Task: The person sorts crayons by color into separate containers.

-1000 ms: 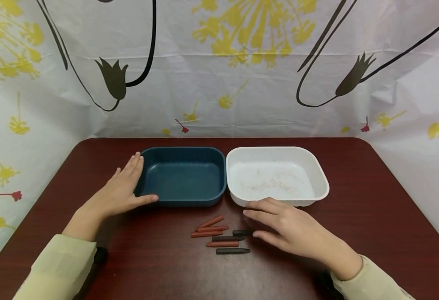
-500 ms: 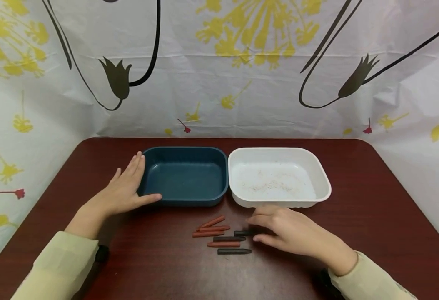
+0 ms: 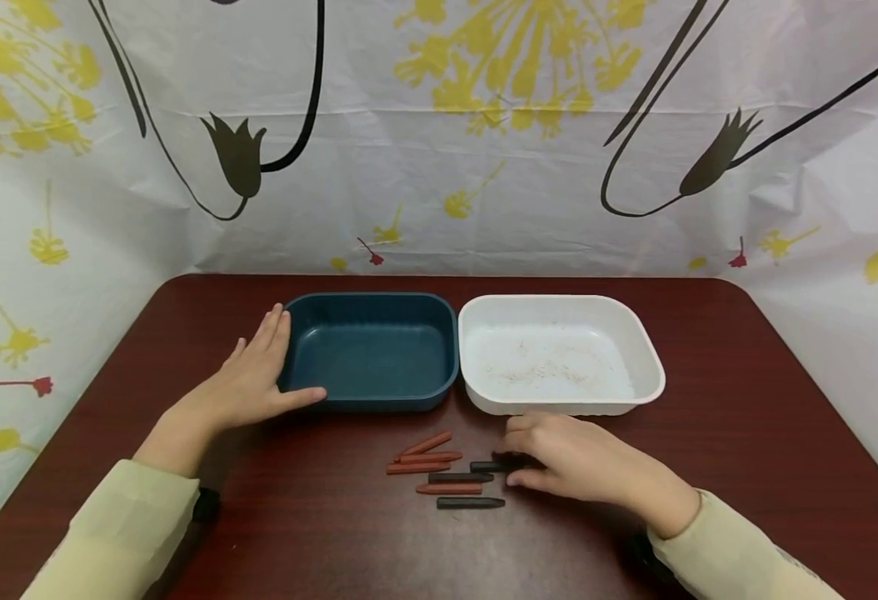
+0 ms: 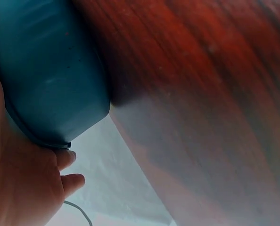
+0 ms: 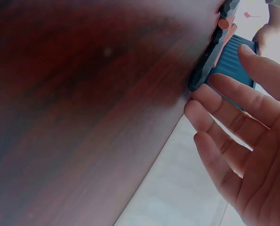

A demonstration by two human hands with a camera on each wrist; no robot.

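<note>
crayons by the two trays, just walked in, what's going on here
A person sits a left grip against the left end of the blue tray. The right grip, loosely open, is at one end of a black crayon; whether it touches it is unclear. Two more black crayons and four red crayons lie nearby on the table, nearer the person than the trays. The white tray, beside the blue one, has specks inside.

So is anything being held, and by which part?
Nothing looks gripped: the left hand rests against the blue tray; the right hand has parted fingers beside a black crayon.
</note>
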